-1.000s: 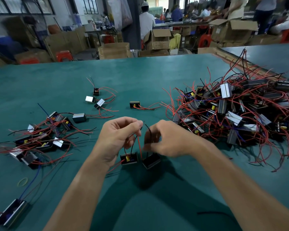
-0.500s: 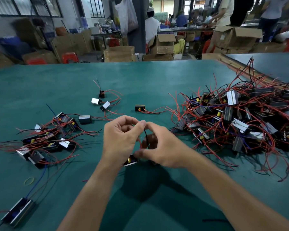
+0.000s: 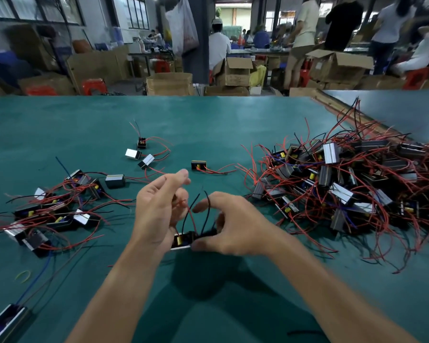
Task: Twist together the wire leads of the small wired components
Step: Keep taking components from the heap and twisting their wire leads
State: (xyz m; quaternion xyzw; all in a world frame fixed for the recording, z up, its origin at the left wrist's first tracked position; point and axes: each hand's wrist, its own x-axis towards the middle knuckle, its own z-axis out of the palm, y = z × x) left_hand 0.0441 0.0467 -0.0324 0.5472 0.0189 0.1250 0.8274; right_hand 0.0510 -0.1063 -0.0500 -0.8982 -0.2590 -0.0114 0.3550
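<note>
Comp (image 3: 182, 240) on surface (image 3: 208, 125) betw. hands, red + black leads (image 3: 208, 209) sticking up. L hand (image 3: 156, 211): fingers curled by red lead, grip can't tell. R hand (image 3: 235, 226): released, fingers spread, thumb at comp. Pile (image 3: 344, 184) to right.

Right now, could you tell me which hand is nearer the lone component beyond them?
Left. The left hand, thumb raised, is just short of the lone component; the right hand is farther back, towards the person.
</note>
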